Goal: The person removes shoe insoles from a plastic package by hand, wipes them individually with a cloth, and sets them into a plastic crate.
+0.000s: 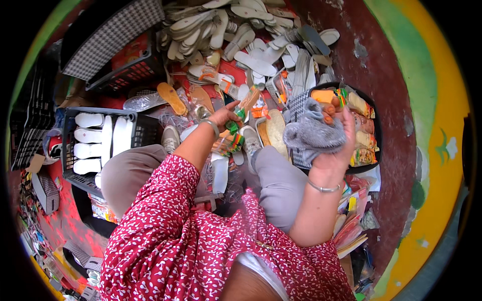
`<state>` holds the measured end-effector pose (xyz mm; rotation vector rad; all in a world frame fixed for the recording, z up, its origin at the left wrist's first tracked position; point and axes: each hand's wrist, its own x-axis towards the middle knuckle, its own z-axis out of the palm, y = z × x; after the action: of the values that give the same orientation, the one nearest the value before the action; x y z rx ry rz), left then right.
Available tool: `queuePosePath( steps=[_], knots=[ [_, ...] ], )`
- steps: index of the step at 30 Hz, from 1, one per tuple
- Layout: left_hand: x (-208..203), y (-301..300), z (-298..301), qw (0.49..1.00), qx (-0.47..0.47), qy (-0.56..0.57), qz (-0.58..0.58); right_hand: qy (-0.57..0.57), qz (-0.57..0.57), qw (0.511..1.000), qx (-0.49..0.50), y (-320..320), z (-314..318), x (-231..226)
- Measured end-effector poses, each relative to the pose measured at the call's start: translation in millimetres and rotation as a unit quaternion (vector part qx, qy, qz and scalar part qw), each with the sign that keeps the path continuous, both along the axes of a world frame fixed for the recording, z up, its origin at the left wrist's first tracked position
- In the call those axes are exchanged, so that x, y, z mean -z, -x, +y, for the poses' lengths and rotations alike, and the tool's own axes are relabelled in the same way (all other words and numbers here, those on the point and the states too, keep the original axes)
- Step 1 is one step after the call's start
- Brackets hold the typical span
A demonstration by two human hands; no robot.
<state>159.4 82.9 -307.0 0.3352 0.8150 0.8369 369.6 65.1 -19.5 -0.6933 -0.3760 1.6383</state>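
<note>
My left hand [222,118], with a bangle on its wrist, is closed on a clear-wrapped packet [248,102] with a green band, in front of my knees. Below it lies another packet [229,144] with a green, red and yellow label. At the right, my right hand [334,154] is raised and curled round a bunched grey fuzzy piece [316,134], perhaps a sock. Orange-brown rolled pieces [329,111] show beside its fingers; I cannot make out what they are. Behind it stands a black-rimmed, checked container [377,128] with labelled packets in a row.
A heap of white insoles [201,32] spreads at the far side. To the left stands a black basket [95,111] of white insoles, with a dark crate [125,70] behind it. An orange-tan insole [171,98] and cream insoles [276,131] lie near my shoes.
</note>
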Motion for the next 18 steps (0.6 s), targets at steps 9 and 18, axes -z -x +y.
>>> queuePosePath(
  steps=[9, 18],
  knots=[
    [-205, 54, -50, 0.950, -0.013, -0.250, -0.186, -0.082, -0.270, 0.946, -0.160, 53, -9, -19],
    [-300, 101, -99, 0.885, 0.047, -0.385, 0.258, -0.204, -0.233, 0.916, -0.256, 138, -44, -31]
  ],
)
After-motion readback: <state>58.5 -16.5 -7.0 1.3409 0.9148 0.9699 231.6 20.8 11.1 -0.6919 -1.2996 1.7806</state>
